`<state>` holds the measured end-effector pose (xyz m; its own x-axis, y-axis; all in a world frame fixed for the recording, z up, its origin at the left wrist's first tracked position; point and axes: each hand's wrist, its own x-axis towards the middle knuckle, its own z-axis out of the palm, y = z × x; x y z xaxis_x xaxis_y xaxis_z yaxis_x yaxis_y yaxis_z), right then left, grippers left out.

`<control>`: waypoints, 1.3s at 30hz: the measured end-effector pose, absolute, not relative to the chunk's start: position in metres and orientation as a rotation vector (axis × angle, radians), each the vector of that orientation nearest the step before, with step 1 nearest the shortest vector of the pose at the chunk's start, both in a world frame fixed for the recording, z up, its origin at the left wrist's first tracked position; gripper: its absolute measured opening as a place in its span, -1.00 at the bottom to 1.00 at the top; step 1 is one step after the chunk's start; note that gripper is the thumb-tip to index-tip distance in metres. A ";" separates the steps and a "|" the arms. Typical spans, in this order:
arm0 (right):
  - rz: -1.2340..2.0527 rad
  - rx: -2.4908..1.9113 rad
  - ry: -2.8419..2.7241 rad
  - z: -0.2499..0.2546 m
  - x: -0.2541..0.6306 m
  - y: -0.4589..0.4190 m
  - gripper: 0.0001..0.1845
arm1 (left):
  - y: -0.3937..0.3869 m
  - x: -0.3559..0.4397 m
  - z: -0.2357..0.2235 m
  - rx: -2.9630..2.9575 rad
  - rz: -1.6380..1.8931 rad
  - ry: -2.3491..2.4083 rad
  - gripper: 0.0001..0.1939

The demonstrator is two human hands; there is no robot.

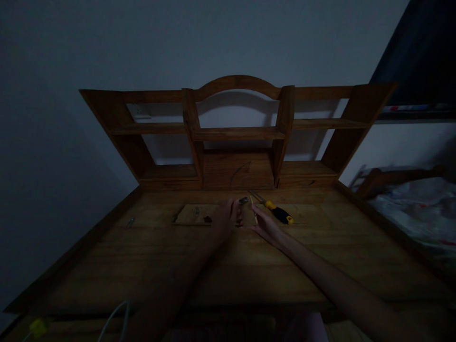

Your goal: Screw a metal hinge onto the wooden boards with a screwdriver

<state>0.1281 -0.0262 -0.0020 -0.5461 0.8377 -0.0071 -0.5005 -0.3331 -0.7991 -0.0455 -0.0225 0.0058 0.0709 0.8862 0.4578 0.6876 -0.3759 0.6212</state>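
My left hand (224,217) is closed around a small tool with a shiny metal end (243,200); its kind is too dark to make out. Close by on the right, my right hand (266,225) grips a thin piece with a pale edge (254,212), held upright between thumb and fingers. The metal end points toward this piece, with a small gap between them. A screwdriver (280,213) with a yellow and black handle lies just beyond my right hand. Under both hands, a flat wooden board (190,214) with dark spots rests on the desk.
The wooden desk (149,256) has a shelf unit (237,134) along its back. A small metallic object (130,222) lies at the left. A white cable (113,314) and a yellow item (38,327) are at the front left. Plastic-covered bedding (420,209) is at the right.
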 end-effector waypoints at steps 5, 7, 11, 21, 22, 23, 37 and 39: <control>1.955 -0.546 -0.991 -0.004 0.129 -0.026 -0.68 | -0.018 -0.046 0.001 2.051 1.301 1.628 -0.60; 1.943 -0.555 -0.986 -0.002 0.129 -0.027 -0.68 | -0.017 -0.047 0.000 2.028 1.300 1.608 -0.60; 1.954 -0.548 -0.966 0.002 0.128 -0.029 -0.67 | -0.016 -0.047 0.001 2.015 1.281 1.599 -0.62; 2.010 -0.474 -0.797 0.004 0.131 -0.025 -0.69 | -0.012 -0.047 -0.006 1.976 1.334 1.477 -0.69; 2.024 -0.467 -0.783 0.004 0.131 -0.024 -0.68 | -0.012 -0.047 -0.006 1.979 1.357 1.481 -0.70; 2.033 -0.458 -0.771 0.005 0.132 -0.024 -0.68 | -0.012 -0.047 -0.006 1.980 1.376 1.475 -0.72; 2.078 -0.416 -0.824 0.009 0.136 -0.024 -0.52 | 0.004 -0.085 0.035 1.830 1.578 1.555 -0.76; 2.069 -0.419 -0.848 0.009 0.137 -0.024 -0.48 | 0.006 -0.121 0.052 1.813 1.607 1.586 -0.72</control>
